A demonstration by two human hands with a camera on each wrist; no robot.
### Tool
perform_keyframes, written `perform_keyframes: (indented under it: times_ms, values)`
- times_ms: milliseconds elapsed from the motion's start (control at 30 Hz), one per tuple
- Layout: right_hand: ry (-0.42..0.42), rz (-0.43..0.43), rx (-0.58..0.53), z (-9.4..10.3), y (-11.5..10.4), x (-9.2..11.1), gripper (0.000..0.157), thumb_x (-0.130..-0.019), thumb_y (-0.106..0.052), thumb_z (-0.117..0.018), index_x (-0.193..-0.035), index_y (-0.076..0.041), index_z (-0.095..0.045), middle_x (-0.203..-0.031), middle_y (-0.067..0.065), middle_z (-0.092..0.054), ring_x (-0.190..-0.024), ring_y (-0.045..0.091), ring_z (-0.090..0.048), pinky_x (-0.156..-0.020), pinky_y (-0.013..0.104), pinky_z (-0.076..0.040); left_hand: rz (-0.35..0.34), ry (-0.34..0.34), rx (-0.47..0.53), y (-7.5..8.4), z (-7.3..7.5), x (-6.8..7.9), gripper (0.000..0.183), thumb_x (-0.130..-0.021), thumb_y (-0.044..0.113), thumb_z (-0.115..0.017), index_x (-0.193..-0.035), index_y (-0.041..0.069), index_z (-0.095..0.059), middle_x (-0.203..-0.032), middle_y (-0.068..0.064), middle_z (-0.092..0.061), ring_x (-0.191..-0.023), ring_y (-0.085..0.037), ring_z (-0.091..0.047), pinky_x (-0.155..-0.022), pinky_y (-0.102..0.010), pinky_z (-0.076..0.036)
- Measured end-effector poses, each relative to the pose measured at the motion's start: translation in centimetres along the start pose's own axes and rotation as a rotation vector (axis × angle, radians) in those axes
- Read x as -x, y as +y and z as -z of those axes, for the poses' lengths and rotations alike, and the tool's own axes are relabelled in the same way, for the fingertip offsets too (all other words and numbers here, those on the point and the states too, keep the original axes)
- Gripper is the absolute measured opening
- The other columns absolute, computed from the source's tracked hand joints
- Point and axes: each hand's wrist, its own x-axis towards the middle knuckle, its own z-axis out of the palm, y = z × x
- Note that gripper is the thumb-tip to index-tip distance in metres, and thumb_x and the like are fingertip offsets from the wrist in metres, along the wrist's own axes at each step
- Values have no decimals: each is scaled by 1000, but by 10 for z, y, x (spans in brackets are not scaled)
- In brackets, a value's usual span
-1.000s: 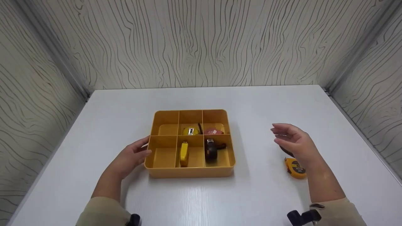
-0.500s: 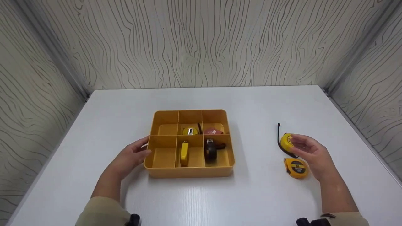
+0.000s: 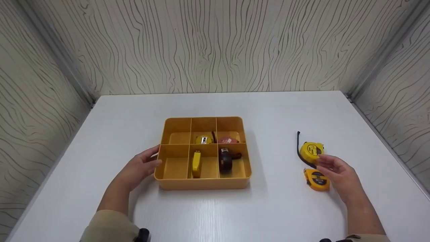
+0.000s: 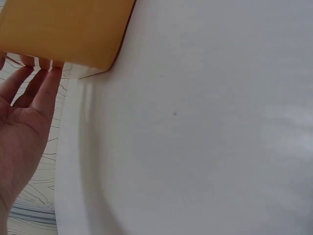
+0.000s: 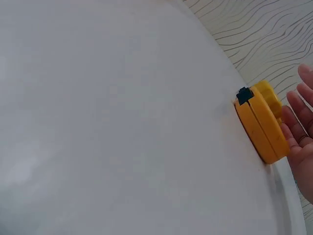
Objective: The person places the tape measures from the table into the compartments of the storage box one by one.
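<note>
My left hand (image 3: 139,169) rests its fingertips on the left wall of a mustard-coloured divided box (image 3: 201,184), fingers fairly straight in the left wrist view. At the right, my right hand (image 3: 342,178) is beside two tape measures, its fingers loosely bent and holding nothing. The farther one is a yellow tape measure (image 3: 309,150) with a black wrist strap, overlapped by my fingertips in the head view. Nearer to me lies an orange tape measure (image 3: 317,181) with a dark label; the right wrist view shows its edge (image 5: 261,127) right by my fingers.
Inside the box, a yellow tape measure (image 3: 203,139) and a red one (image 3: 229,139) occupy back compartments. A narrow yellow one (image 3: 197,164) and a black one (image 3: 225,162) stand in front compartments. Patterned panels (image 3: 215,47) wall the white table (image 3: 278,208) at back and sides.
My right hand has moved right and toward me, uncovering the yellow tape measure, its strap and the orange one beneath. My left hand and the box have stayed in place.
</note>
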Motion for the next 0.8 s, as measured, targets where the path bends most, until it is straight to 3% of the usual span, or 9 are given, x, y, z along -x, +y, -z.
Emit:
perform_keyframes:
  times_ms: [200,467,800]
  values:
    - [-28,-53,-22,2,8,2,54,-85,-39,-61,-129,-10,-48,-125,6,-49,-102,4,-48,-81,4,-41,0,-8,2,1,-1,1,58,-85,24,-65,-137,30,-41,-142,5,-37,-130,-17,-36,-100,-37,-38]
    - [-83,-67,-21,5,12,3,63,-79,-41,-68,-128,-7,-48,-128,8,-47,-100,-4,-48,-81,6,-42,-4,-8,-24,1,1,-1,60,-83,29,-66,-138,31,-40,-142,4,-36,-131,-17,-35,-102,-40,-36]
    - [-194,-52,101,13,14,4,68,-75,-40,-71,-131,-9,-47,-135,13,-43,-104,-10,-44,-82,6,-40,-6,1,-4,0,-1,-1,57,-86,24,-63,-138,30,-39,-142,4,-37,-130,-17,-36,-100,-37,-39]
